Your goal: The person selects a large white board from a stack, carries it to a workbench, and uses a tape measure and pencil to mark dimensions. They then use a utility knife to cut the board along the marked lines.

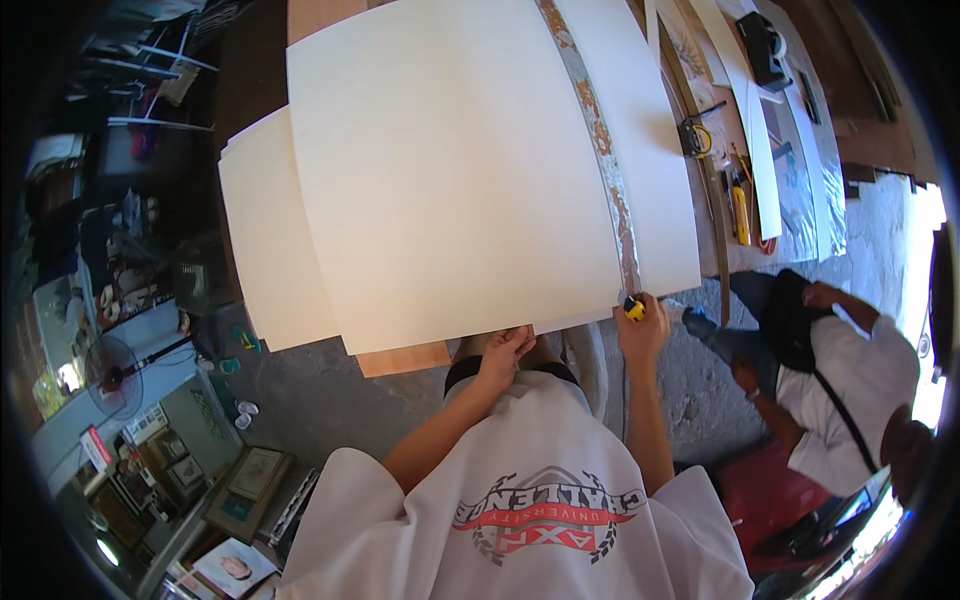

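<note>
A large white board (430, 180) lies over other white sheets (275, 230) on the table before me. A long, worn metal straightedge (600, 130), its paint flaking, runs from the board's far edge almost to its near edge. At the straightedge's near end, my right hand (645, 335) is closed round a small yellow-and-black tool (633, 308); the fingers cover most of it. My left hand (506, 352) is by the near edge of the board, in front of my body, its fingers curled together. Whatever they may grip is hidden.
To the right of the board are a tape measure (695, 138), a yellow cutter (740, 210), a black tape dispenser (765, 50) and long strips (750, 130). Another person (840, 370) sits at the right. A fan (115, 377) and framed pictures (250, 480) stand at the left.
</note>
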`<state>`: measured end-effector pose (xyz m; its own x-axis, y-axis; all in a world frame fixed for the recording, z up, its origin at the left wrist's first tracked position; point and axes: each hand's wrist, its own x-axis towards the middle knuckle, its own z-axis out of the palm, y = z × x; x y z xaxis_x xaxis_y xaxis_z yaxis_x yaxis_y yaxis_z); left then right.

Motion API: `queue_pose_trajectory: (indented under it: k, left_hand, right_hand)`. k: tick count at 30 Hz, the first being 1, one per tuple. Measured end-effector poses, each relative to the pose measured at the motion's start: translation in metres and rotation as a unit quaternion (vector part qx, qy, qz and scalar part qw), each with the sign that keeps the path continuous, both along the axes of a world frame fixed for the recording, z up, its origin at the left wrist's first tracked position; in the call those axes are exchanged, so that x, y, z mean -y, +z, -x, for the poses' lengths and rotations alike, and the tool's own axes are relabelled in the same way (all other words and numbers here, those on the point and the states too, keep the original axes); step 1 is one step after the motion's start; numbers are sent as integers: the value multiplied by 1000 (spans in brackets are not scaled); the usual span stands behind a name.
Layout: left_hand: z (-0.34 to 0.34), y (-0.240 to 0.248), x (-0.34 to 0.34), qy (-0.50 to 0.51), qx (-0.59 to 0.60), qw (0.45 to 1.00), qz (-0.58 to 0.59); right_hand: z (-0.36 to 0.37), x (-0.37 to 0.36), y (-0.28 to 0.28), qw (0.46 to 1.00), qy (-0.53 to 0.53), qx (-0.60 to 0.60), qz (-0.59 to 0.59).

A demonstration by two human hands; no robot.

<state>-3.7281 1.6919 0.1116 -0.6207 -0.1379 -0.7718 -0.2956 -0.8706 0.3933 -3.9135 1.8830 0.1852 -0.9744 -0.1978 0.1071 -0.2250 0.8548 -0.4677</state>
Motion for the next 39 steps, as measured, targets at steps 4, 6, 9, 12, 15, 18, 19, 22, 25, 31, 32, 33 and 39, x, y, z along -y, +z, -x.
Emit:
queue_pose_trajectory:
  k: [4, 6, 9, 12, 15, 18, 19, 22, 25, 31, 32, 33, 39]
  left_hand:
    - [-12, 2, -6, 83, 19, 995, 48]
    - [-19, 7, 2, 94, 45, 991, 83]
    - [-22, 9, 8, 117, 75, 984, 115]
    - [-20, 6, 1, 159, 128, 973, 111]
    - [-26, 6, -10, 208, 167, 959, 93]
    - [-43, 12, -10, 234, 191, 948, 96]
    - [-50, 16, -8, 234, 203, 944, 110]
    - [-67, 25, -9, 241, 204, 945, 90]
    - [-71, 28, -17, 249, 232, 939, 59]
    - [-50, 9, -31, 309, 148, 939, 20]
    - [-44, 4, -31, 325, 131, 937, 18]
    - [-37, 0, -30, 340, 116, 933, 18]
    - [-26, 33, -18, 260, 145, 951, -85]
  right_hand:
    - [-1, -5, 2, 999, -10, 36, 16]
    - [-3, -7, 3, 999, -2, 31, 21]
    - [-8, -8, 4, 999, -4, 36, 33]
    - [-10, -9, 6, 998, -8, 44, 33]
    - [-10, -11, 10, 998, -15, 47, 26]
    - [-9, -14, 16, 998, -15, 54, 20]
    - [-9, -15, 18, 998, -14, 53, 20]
    - [-8, -15, 24, 998, -21, 53, 33]
    - [-6, -13, 31, 998, -15, 28, 45]
    - [-1, -13, 36, 999, -14, 20, 43]
    - [0, -14, 35, 999, -8, 17, 38]
    - [1, -15, 35, 999, -3, 9, 39]
    - [6, -20, 29, 999, 12, 14, 44]
